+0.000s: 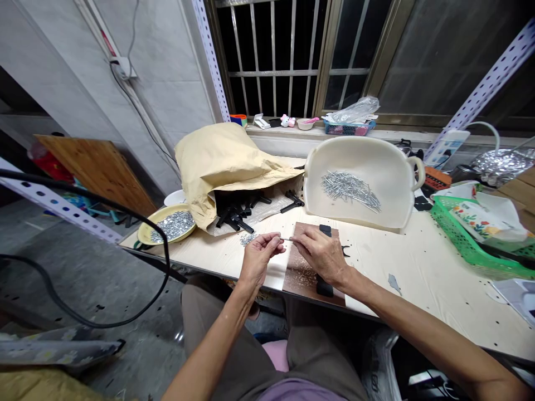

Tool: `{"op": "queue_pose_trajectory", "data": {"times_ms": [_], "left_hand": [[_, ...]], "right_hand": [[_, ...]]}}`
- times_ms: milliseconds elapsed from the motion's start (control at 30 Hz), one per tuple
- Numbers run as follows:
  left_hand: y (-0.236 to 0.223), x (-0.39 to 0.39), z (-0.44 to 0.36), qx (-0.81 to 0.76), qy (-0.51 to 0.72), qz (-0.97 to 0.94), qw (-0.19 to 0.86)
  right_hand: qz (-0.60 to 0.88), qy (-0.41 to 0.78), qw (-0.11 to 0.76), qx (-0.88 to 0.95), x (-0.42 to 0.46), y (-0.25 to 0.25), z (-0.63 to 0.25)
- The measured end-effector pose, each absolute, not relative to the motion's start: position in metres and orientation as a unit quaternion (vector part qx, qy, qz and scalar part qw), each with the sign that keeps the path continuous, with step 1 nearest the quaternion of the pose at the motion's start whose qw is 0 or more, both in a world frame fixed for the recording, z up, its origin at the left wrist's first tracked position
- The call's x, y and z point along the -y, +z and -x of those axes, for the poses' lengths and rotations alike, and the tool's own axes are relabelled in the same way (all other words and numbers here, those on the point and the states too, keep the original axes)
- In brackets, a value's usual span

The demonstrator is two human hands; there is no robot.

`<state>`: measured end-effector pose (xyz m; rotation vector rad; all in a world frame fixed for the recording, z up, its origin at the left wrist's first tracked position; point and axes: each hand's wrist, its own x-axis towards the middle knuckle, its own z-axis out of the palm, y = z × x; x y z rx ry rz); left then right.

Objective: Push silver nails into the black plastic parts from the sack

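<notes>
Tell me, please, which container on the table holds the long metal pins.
The white basin with the side handle; the yellow bowl has small metal pieces, the green basket a flower-printed item.

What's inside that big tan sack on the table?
Black parts show in the open mouth of the tan sack, some poking out; anything deeper is hidden under its top.

left hand (261, 256) and right hand (321, 253) nearly meet over a pale table (422, 267), a thin metal rod (286, 239) between their fingertips. brown board (292, 260) below the right hand, pale flecks on it. beyond: paper sack (223, 159), black parts (238, 217) at its mouth; white tub (355, 155) holding metal pins (350, 190). left, yellow bowl (144, 234) of small metal pieces (173, 225).
</notes>
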<state>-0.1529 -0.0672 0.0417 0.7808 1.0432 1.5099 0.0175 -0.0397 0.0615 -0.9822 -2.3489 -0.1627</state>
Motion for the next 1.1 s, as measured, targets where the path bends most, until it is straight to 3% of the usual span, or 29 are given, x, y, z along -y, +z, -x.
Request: {"op": "queue_pose_trajectory", "data": {"times_ms": [700, 1100], "left_hand": [[0.043, 0.070, 0.153, -0.484, 0.586, -0.423, 0.494], [0.040, 0.066, 0.153, -0.486, 0.560, -0.464, 0.485]], "right_hand": [[0.378, -0.152, 0.294, 0.865, 0.053, 0.059, -0.023], [0.435, -0.005, 0.256, 0.863, 0.052, 0.049, -0.026]]}}
